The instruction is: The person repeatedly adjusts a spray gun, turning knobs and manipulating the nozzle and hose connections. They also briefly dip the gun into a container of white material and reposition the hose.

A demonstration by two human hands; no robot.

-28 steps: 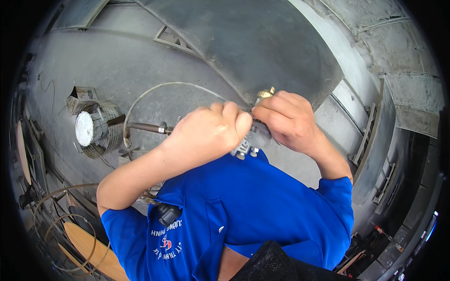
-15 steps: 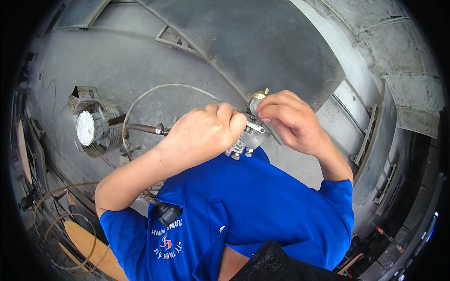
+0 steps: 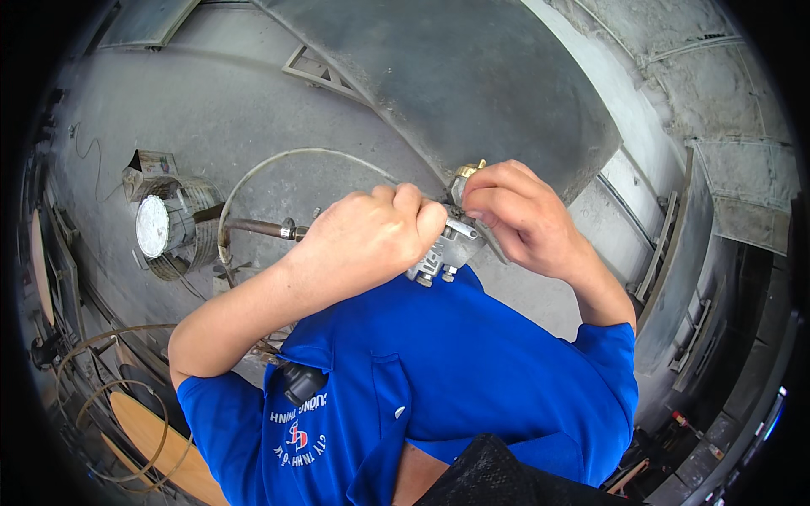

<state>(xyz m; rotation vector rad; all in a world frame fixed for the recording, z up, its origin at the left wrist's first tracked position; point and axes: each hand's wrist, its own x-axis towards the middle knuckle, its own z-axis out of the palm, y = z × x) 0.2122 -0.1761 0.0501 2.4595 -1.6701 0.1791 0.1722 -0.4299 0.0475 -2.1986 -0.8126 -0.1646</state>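
Note:
In front of my chest, my left hand is wrapped round a silver spray gun, whose handle is mostly hidden under the fingers. A brown hose with a metal fitting meets it on the left. The gun's brass air cap points away from me. My right hand is closed at the gun's front end, thumb and fingers pinched beside the air cap. What exactly lies between those fingertips is partly hidden. A silver lever shows between the two hands.
A large dark grey panel lies ahead, above a metal frame. On the floor at left stands a paper-wrapped bucket with a pale top. A thin hose arcs past it. Wooden boards and coiled hose are at lower left.
Both hands keep their hold on the spray gun. The right fingers and the brass air cap have shifted very slightly; little else differs.

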